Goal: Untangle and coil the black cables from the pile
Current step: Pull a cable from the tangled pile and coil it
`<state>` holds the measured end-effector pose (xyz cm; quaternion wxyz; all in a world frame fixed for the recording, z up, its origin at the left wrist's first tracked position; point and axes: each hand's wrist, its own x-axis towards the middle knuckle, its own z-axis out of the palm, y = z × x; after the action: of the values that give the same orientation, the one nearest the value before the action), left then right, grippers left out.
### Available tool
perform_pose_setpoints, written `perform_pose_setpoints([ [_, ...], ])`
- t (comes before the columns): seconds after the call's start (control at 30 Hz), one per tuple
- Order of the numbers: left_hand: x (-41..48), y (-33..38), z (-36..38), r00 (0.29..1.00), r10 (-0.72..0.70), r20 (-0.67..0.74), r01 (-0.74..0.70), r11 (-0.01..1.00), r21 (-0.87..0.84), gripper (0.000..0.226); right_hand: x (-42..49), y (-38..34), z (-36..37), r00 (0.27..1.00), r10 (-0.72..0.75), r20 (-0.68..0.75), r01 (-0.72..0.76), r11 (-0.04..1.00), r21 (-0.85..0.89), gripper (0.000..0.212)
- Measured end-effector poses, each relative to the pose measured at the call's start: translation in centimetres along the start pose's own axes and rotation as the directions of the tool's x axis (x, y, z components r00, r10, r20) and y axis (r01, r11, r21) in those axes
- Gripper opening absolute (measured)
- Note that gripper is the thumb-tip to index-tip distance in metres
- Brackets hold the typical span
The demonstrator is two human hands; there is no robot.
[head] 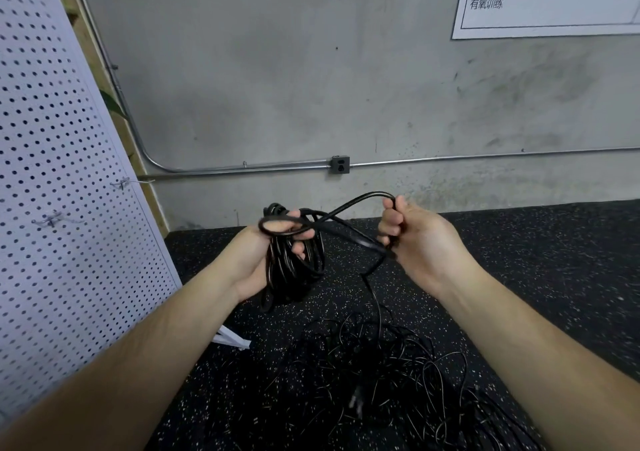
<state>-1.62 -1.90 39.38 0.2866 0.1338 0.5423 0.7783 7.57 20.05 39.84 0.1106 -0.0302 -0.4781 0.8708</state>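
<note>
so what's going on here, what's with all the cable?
A person is coiling a black cable by hand. The left hand holds a coil of several loops, and the right hand grips the next stretch, forming a new loop between them. The cable drops from there into the tangled pile on the floor; plenty is left to sort.

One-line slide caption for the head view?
Left hand holds a coil of black cable while the right hand grips the next loop, above the tangled cable pile on the speckled floor.
</note>
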Motion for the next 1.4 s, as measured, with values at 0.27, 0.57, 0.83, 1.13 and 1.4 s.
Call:
perform_pose_setpoints([
  [0.27, 1.2, -0.2, -0.4, 0.999, 0.029, -0.041, -0.036, 0.980, -0.194, 0.018, -0.6, 1.1, 0.4, 0.999, -0.013, -0.039, -0.007, 0.874, -0.485, 0.022],
  [0.57, 2.0, -0.3, -0.7, 0.989, 0.016, -0.147, -0.041, 0.985, -0.167, 0.017, -1.8, 0.5, 1.8, 0.999, -0.005, 0.034, 0.033, 0.417, -0.908, 0.034],
  [0.83, 1.8, -0.6, -1.2, 0.973, 0.094, -0.210, -0.098, 0.995, -0.009, 0.019, -1.5, -1.4, 1.3, 0.982, -0.163, 0.093, 0.130, 0.234, -0.963, 0.040],
  [1.13, 2.1, 0.0, -2.5, 0.946, 0.081, -0.312, -0.110, 0.991, -0.075, 0.011, -0.6, -2.1, -1.8, 0.972, 0.101, 0.212, 0.031, 0.838, -0.545, 0.026],
  [1.4, 1.4, 0.2, -0.7, 0.981, 0.120, -0.150, -0.140, 0.981, -0.133, 0.046, -0.5, -0.4, -1.8, 0.964, 0.216, 0.153, -0.056, 0.730, -0.681, 0.015],
])
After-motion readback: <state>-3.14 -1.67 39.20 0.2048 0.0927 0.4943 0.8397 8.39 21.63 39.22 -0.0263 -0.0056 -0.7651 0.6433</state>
